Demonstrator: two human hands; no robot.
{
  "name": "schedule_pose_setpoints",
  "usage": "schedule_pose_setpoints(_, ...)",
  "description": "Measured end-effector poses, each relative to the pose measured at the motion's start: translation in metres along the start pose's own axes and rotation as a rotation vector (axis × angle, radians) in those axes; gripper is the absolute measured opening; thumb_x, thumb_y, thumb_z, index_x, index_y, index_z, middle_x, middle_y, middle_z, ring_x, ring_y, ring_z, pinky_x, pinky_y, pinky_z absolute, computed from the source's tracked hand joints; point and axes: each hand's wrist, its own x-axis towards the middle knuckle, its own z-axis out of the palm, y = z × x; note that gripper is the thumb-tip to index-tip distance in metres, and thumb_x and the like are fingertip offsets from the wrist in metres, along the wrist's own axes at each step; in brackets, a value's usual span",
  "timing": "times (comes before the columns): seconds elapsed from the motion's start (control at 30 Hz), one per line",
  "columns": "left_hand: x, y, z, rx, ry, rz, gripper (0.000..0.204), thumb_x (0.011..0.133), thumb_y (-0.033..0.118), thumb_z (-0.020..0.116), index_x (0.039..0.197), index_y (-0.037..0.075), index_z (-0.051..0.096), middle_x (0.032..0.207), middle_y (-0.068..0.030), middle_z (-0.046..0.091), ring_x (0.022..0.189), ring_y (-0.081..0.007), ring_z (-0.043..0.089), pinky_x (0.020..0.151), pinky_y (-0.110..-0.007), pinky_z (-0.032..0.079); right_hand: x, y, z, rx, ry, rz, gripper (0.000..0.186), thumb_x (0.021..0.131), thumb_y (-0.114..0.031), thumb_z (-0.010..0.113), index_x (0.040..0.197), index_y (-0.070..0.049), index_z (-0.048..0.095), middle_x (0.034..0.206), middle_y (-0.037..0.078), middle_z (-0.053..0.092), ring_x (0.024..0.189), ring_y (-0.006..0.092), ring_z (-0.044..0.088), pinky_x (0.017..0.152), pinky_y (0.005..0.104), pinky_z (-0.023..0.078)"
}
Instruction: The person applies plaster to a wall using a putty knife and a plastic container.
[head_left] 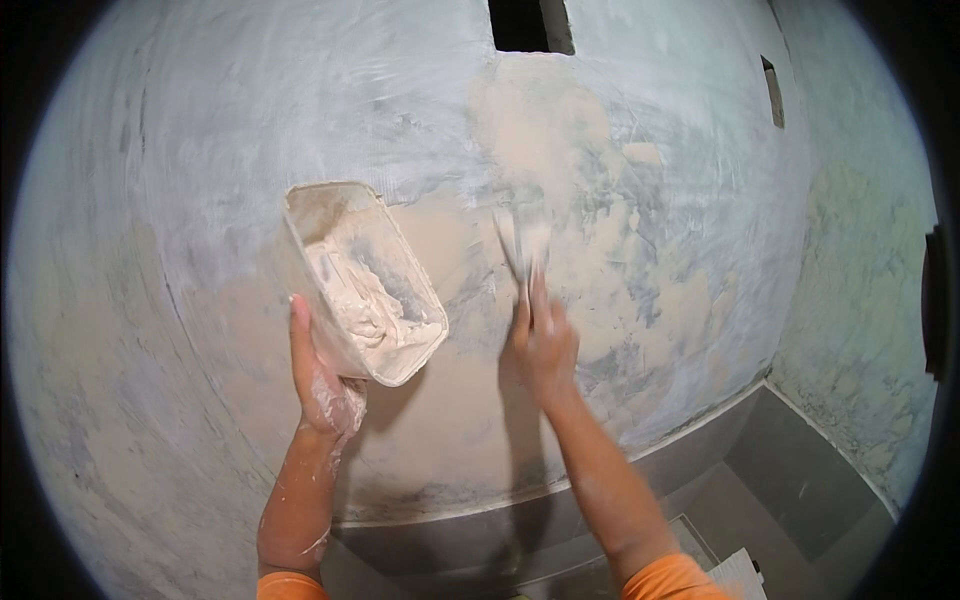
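My left hand, smeared with pale paste, grips a clear plastic tub from below and the side. The tub is tilted so its open top shows, and creamy beige putty lies along its bottom and walls. In my right hand is a putty knife, its blade up against the wall and blurred by motion. The grey wall ahead carries patches of beige putty, smooth in places and broken up right of the knife.
A dark rectangular opening is cut high in the wall, with a smaller slot farther right. Another wall meets it at the right corner. Grey tiles line the base, and a white object sits at lower right.
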Motion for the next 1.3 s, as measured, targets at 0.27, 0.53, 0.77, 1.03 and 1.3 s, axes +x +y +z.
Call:
schedule_pose_setpoints(0.27,0.000,0.008,0.000,0.095,-0.001,-0.062,0.081,0.100,0.067,0.044,0.151,0.004,0.038,0.144,-0.0111,0.053,0.128,-0.0214,0.059,0.102,-0.036,0.053,0.029,-0.012,-0.044,0.269,0.099,-0.101,0.045,0.101,-0.019,0.059,0.145,-0.007,0.057,0.071,0.023,0.061,0.061,0.0389,0.061,0.056,0.0473,0.047)
schedule_pose_setpoints(0.53,-0.003,0.009,0.016,0.081,0.004,-0.053,0.079,0.101,0.067,0.043,0.151,0.005,0.039,0.143,-0.0108,0.054,0.128,-0.0236,0.059,0.103,-0.038,0.052,0.175,-0.059,-0.041,0.076,0.099,-0.082,0.044,0.105,-0.029,0.047,0.141,-0.006,0.059,0.079,0.025,0.066,0.071,0.0451,0.065,0.066,0.0523,0.052)
schedule_pose_setpoints(0.77,-0.005,0.014,0.012,0.091,0.034,-0.062,0.077,0.103,0.064,0.041,0.152,0.005,0.038,0.144,-0.0106,0.054,0.129,-0.0247,0.058,0.106,-0.039,0.052,-0.055,-0.007,-0.016,0.106,-0.110,0.066,0.049,0.102,-0.021,0.057,0.149,-0.010,0.052,0.082,0.023,0.064,0.067,0.0404,0.064,0.060,0.0497,0.052)
schedule_pose_setpoints(1.03,-0.005,0.015,0.018,0.162,0.017,-0.067,0.076,0.103,0.063,0.040,0.153,0.006,0.038,0.143,-0.0111,0.055,0.128,-0.0241,0.059,0.105,-0.038,0.053,0.132,-0.047,-0.047,0.257,0.121,-0.051,0.042,0.104,-0.028,0.053,0.141,-0.008,0.060,0.078,0.023,0.065,0.070,0.0423,0.066,0.068,0.0521,0.052)
schedule_pose_setpoints(1.3,0.002,0.008,0.012,0.109,0.062,-0.038,0.085,0.098,0.071,0.044,0.150,0.004,0.039,0.142,-0.0129,0.054,0.122,-0.0251,0.063,0.094,-0.038,0.058,0.041,-0.017,0.000,-0.027,-0.088,-0.016,0.049,0.103,-0.026,0.054,0.151,-0.016,0.050,0.084,0.023,0.064,0.068,0.0433,0.066,0.064,0.0514,0.056)
